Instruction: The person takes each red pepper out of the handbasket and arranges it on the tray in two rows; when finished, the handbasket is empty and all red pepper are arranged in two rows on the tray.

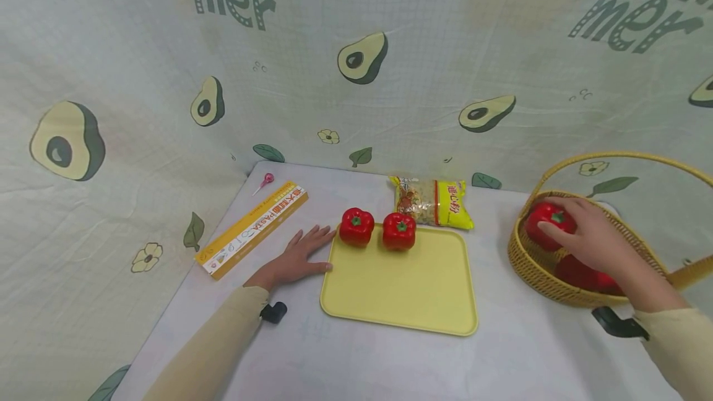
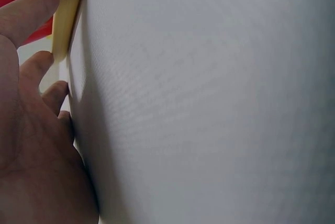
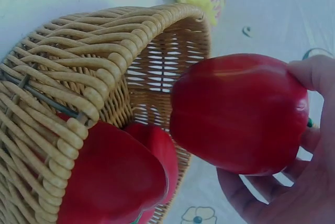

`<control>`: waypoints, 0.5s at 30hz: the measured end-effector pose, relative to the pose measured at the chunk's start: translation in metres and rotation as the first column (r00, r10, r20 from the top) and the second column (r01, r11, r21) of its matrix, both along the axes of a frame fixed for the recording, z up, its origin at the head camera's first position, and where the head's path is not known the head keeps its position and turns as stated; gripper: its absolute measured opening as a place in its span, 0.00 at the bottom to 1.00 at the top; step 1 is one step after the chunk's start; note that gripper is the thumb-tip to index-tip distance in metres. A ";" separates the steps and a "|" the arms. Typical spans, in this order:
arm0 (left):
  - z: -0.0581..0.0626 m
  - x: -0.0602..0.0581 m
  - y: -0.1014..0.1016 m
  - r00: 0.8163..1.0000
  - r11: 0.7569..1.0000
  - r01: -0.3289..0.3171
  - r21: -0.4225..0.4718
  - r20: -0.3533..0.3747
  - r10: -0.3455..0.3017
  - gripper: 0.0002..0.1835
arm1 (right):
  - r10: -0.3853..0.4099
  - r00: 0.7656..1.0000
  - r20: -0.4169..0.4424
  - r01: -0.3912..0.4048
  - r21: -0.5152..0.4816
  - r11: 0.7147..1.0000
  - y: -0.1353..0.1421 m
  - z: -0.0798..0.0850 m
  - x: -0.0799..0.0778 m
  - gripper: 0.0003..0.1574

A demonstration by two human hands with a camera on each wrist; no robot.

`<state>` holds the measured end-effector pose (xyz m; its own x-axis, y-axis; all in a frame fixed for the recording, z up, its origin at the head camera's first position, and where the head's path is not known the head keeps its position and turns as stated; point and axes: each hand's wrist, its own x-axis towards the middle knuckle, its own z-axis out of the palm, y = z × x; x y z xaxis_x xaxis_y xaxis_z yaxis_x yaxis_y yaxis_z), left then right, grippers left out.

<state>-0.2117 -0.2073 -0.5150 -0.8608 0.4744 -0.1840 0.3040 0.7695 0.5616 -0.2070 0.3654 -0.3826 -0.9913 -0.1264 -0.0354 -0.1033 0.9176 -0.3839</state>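
My right hand [image 1: 593, 234] grips a red bell pepper [image 1: 550, 225] at the mouth of the wicker basket [image 1: 526, 268]. In the right wrist view the fingers and thumb curl round the stem end of that bell pepper [image 3: 238, 114], and more red peppers [image 3: 112, 174] lie inside the basket. My left hand [image 1: 298, 260] rests flat with spread fingers at the left edge of the yellow tray [image 1: 398, 293]; its thumb touches the tray rim [image 2: 65, 20] in the left wrist view. Two red bell peppers, a left one [image 1: 356, 228] and a right one [image 1: 398, 232], sit along the tray's far edge.
Behind the tray lies a yellow bag of noodles [image 1: 434, 203]. A long pasta box [image 1: 253, 228] is left of my left hand, with a pink lollipop [image 1: 268, 179] beyond it. The basket's tall handle [image 1: 624, 155] arches over its opening. A printed cloth [image 1: 312, 98] hangs behind the table.
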 end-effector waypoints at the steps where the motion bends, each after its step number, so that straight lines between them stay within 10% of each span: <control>1: 0.000 0.000 0.000 1.000 1.000 0.000 0.000 -0.001 0.000 0.46 | -0.002 1.000 -0.009 0.002 0.000 1.000 0.000 0.000 0.001 0.50; 15: 0.001 0.000 0.002 1.000 1.000 -0.007 -0.003 0.005 0.007 0.46 | 0.004 0.986 -0.166 -0.008 -0.027 1.000 -0.005 0.000 0.013 0.45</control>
<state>-0.2112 -0.2053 -0.5137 -0.8632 0.4681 -0.1893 0.2961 0.7730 0.5611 -0.1936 0.3606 -0.3821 -0.9824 -0.1311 0.1327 -0.1731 0.9059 -0.3865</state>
